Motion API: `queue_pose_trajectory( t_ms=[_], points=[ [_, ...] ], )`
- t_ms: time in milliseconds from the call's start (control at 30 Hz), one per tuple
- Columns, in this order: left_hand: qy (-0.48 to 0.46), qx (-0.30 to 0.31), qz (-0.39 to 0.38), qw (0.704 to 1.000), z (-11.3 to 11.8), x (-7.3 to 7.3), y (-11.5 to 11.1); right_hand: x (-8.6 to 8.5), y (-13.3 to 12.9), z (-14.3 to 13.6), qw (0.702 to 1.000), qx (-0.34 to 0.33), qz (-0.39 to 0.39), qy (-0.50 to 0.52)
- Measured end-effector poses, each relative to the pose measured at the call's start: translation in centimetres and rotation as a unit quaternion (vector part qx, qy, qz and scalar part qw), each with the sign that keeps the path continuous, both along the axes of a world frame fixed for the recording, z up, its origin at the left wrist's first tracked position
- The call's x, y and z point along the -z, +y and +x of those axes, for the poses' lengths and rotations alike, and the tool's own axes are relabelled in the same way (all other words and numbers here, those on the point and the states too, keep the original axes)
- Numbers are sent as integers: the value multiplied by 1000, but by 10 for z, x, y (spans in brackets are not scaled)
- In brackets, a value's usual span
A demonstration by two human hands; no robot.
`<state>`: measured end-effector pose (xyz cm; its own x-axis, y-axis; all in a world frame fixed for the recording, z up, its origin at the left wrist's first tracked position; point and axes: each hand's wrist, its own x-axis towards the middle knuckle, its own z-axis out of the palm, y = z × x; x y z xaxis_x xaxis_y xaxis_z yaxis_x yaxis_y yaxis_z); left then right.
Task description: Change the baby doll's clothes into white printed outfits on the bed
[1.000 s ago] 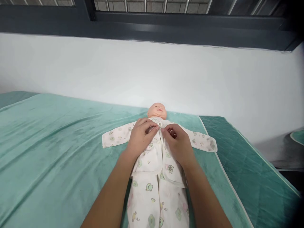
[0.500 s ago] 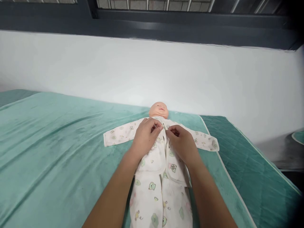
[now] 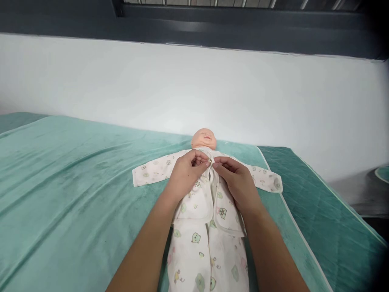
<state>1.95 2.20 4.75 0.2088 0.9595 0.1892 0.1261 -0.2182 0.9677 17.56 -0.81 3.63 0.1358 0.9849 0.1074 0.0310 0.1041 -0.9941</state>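
A baby doll (image 3: 204,138) lies on its back, dressed in a white baby shirt (image 3: 194,207) with small green animal prints and matching pants (image 3: 190,255). The shirt's sleeves are stretched out to both sides. At the upper chest, my left hand (image 3: 190,168) pinches the left front edge of the shirt. My right hand (image 3: 234,174) pinches the right front edge close beside it, fingertips nearly touching. Below the hands the two front panels hang apart in a narrow gap. Any fastener between my fingers is too small to make out.
A light green sheet (image 3: 75,194) covers the bed, with a darker quilted green cover (image 3: 316,202) at the right. Behind the doll's head rises a white wall (image 3: 194,89), under a dark window frame (image 3: 194,28) with bars.
My right fingers have straightened slightly and shifted up and right at the shirt's edge. My left hand keeps nearly the same pinch. The view has tilted down a little.
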Motion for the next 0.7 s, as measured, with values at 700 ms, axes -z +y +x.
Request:
queue_pose_trajectory(
  t_ms=[700],
  points=[
    [1,29,-27,999,-1,-4,-2,-8,-5,-14,957,36,40,-286]
  ],
)
